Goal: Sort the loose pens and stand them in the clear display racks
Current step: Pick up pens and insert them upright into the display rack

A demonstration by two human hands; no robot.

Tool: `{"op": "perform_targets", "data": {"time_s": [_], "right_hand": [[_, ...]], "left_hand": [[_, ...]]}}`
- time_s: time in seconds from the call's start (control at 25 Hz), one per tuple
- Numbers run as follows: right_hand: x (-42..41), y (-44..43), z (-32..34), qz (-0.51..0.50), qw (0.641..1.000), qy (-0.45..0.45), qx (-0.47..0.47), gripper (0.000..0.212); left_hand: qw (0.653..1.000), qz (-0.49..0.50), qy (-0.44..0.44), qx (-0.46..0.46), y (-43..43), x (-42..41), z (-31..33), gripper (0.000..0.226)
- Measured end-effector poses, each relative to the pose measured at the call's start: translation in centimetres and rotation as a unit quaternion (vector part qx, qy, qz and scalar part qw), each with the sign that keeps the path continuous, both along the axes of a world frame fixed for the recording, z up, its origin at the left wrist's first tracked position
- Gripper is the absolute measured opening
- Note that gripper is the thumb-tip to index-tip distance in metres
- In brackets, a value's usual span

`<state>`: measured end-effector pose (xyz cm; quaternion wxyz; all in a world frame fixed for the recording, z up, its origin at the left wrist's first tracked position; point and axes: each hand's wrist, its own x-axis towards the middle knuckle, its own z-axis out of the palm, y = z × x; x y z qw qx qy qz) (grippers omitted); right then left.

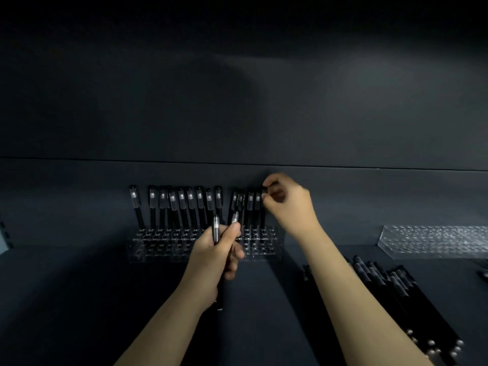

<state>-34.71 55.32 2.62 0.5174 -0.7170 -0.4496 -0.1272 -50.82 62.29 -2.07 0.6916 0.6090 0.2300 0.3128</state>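
Note:
A clear display rack [158, 249] stands on the dark shelf in the middle, with several black pens [182, 207] upright in its back row. My left hand [216, 257] grips two loose pens [216, 228] in front of the rack, their capped ends pointing up. My right hand [287, 199] pinches the cap of the rightmost standing pen [262, 217] at the rack's right end. A pile of loose black pens [396, 291] lies on the shelf at the lower right.
A second clear rack [435, 241] with no pens in it stands at the far right against the back panel. A dark back wall rises behind the racks. A small dark object [483, 273] sits at the right edge.

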Motion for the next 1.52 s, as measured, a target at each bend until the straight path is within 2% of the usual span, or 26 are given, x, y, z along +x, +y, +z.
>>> {"op": "perform_targets", "data": {"time_s": [0.08,0.24,0.32,0.44,0.48,0.56,0.64,0.76,0.84,1.0,1.12,1.28,1.52], "right_hand": [[0.0,0.1,0.0,-0.009,0.999,-0.018,-0.025,0.014],[0.4,0.2,0.6,-0.041,0.996,-0.082,-0.004,0.012],[0.1,0.2,0.6,-0.036,0.995,-0.086,-0.043,0.012],[-0.6,-0.1,1.4,-0.034,0.994,-0.097,-0.024,0.008],[-1.0,-0.3,2.0,-0.004,0.997,-0.077,-0.015,0.006],[-2.3,-0.7,3.4,0.134,0.988,0.06,-0.045,0.01],[-3.4,-1.0,3.9,0.27,0.938,0.194,-0.094,0.016],[-3.7,-1.0,3.5,0.306,0.908,0.272,-0.085,0.016],[-3.2,-1.0,3.5,0.275,0.914,0.293,-0.05,0.012],[-1.5,-1.8,4.4,0.161,0.945,0.276,0.072,0.007],[0.6,-2.9,5.0,0.044,0.972,0.186,0.136,0.014],[2.4,-4.8,5.5,-0.033,0.983,0.104,0.149,0.01],[2.4,-4.8,5.2,-0.076,0.992,0.026,0.096,0.009]], "left_hand": [[1.0,0.007,0.005,-0.001,0.3,-0.1,0.0,0.025],[1.0,-0.004,-0.016,-0.016,0.5,0.0,0.3,0.026],[1.0,-0.015,-0.018,-0.011,0.4,-0.1,0.3,0.027],[1.0,-0.025,-0.01,0.009,0.3,-0.2,0.4,0.033],[0.999,-0.028,-0.013,0.01,0.3,-0.2,0.5,0.035],[0.999,-0.037,-0.037,0.003,0.3,-0.1,0.7,0.037],[0.997,-0.05,-0.062,-0.007,0.1,-0.1,0.9,0.038],[0.997,-0.055,-0.061,-0.003,-0.1,-0.2,1.0,0.033],[0.997,-0.052,-0.055,-0.003,0.0,-0.2,1.0,0.033],[0.999,-0.048,-0.02,0.004,0.3,-0.2,0.5,0.04],[1.0,-0.03,0.004,0.005,0.7,-0.1,0.1,0.038],[0.999,-0.024,0.027,0.007,0.7,0.3,-0.2,0.035],[0.999,-0.019,0.042,0.018,0.6,0.3,-0.4,0.036]]}}
